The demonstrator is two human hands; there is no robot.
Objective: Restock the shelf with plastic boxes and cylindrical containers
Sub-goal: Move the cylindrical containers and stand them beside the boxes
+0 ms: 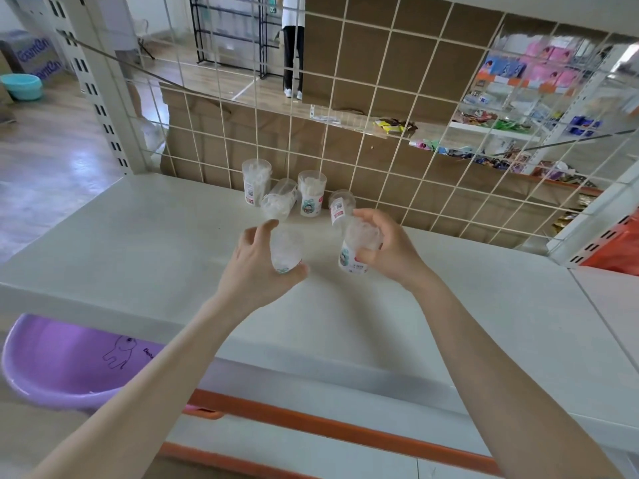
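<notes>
1. Shelf (138, 243): white board. Its front edge runs across under my forearms and its left edge drops to the wooden floor. There is broad open board to the left of my left hand and to the right of my right hand.
2. Wire grid (390, 140): white back panel along the shelf's rear edge, with brown cardboard (380, 63) behind it.
3. Left hand (262, 267): raised over mid-shelf, with thumb and fingers curled round the first container (286, 250), a clear cylinder held tilted.
4. Right hand (383, 247): just beside the left hand but apart from it, fingers wrapped round the second container (354, 257), which is clear with a printed label at its lower end.
5. Tilted container (340, 207): has a red-printed label and sits at my right fingertips. I cannot tell whether it rests on the board or is held too.
6. Rear group, close to the grid: left upright container (256, 181) and right upright container (312, 197), with the leaning container (280, 202) between them, its mouth toward me. There is a narrow gap between this group and my hands.
7. Purple basin (69, 361): below the shelf's front edge, at lower left.
8. Orange strip (345, 426): edging on the lower level, under my arms.
</notes>
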